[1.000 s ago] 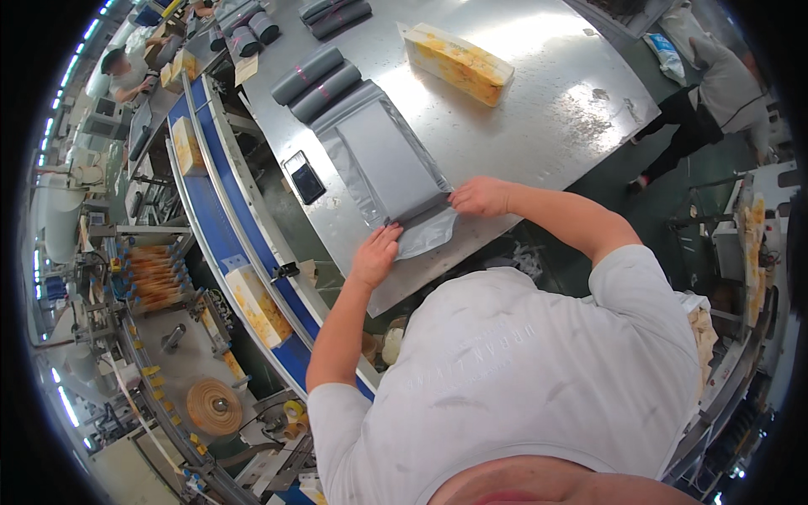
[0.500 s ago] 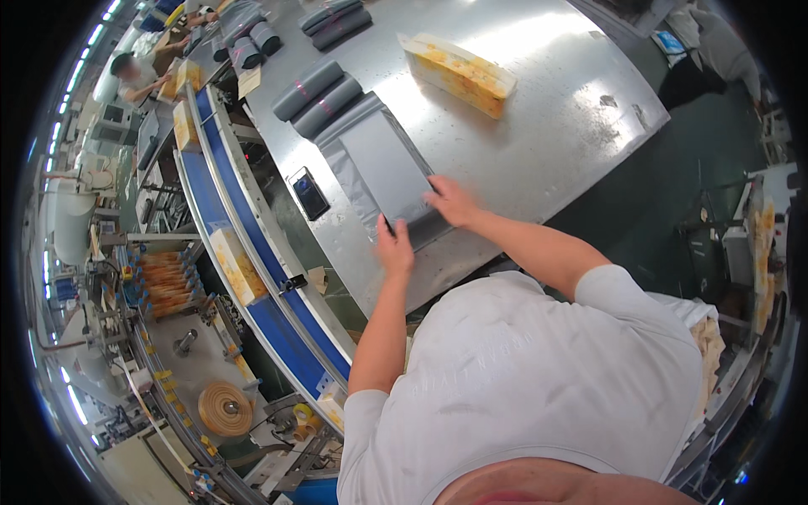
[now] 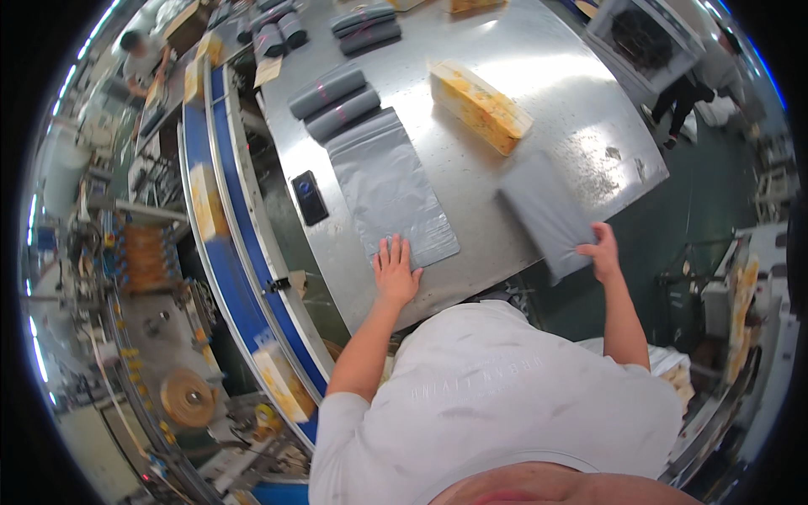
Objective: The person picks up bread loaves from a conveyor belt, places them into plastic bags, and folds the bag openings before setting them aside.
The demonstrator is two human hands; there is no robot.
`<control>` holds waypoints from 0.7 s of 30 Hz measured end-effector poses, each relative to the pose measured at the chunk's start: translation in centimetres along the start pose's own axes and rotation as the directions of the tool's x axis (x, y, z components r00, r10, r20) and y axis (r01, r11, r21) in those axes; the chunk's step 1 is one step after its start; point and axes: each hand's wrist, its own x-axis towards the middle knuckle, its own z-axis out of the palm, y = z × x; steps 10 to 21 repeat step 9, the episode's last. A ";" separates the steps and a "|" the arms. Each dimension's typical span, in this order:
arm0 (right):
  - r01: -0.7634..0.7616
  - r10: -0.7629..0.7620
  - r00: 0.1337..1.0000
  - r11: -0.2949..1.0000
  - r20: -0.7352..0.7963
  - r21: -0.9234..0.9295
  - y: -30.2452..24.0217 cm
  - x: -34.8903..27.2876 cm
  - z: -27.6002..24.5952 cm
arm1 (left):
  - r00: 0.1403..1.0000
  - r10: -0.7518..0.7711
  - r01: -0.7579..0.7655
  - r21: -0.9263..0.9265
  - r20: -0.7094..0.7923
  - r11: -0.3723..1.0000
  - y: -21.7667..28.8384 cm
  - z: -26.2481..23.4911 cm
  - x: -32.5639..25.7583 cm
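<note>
Your right hand (image 3: 602, 252) pinches the flat grey plastic mailer bag (image 3: 545, 215), long axis running away from you; your left hand (image 3: 394, 271) lies open.

Yellow box (image 3: 481, 105) on steel table (image 3: 581, 126), rolled grey bags (image 3: 337, 99), black scanner (image 3: 309, 197), blue conveyor (image 3: 240, 244)

Factory packing station. A steel worktop (image 3: 555, 160) fills the upper centre, carrying grey mailer bags (image 3: 391, 189) and a yellow carton (image 3: 480, 105). A blue conveyor belt (image 3: 231, 227) runs down the left, flanked by packaging machinery (image 3: 151, 353).
</note>
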 end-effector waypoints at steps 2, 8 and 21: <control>-0.025 -0.020 0.986 0.964 -0.165 -0.265 -2.1 1.6 -2.6 | 1.000 0.002 -0.002 0.007 0.004 1.000 -0.4 0.1 -1.1; -0.167 -0.346 0.910 0.201 -0.229 -0.965 -4.8 6.5 4.0 | 0.998 0.019 -0.016 -0.040 0.059 0.999 -1.1 1.1 -2.8; -0.002 -0.558 0.826 0.142 -0.081 -0.990 -4.7 6.4 6.0 | 0.996 0.021 -0.016 -0.059 0.085 0.998 -1.1 1.2 -2.8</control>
